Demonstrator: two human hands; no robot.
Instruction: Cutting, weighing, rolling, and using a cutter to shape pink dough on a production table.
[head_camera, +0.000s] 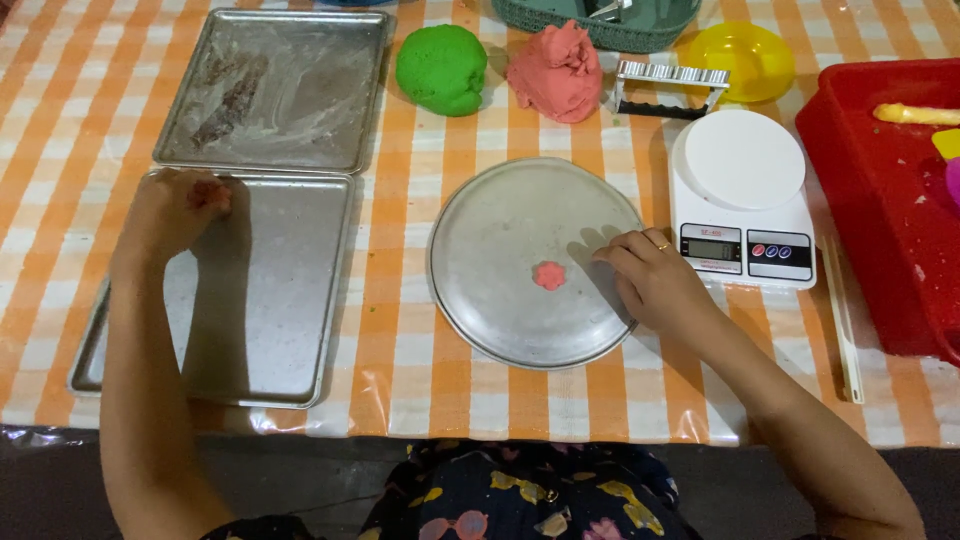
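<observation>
A small pink flower-shaped dough piece (548, 275) lies mid-frame on the round metal plate (500, 215), fingertip-touched by the loosely open, empty right hand (655, 280), while a pink bit is pinched in the curled left hand (180, 212) over the rectangular steel tray (270, 300) at left, suggesting a placing step needing gentle release.

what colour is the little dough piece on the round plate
Pink dough piece, flower-shaped; head view.
</observation>
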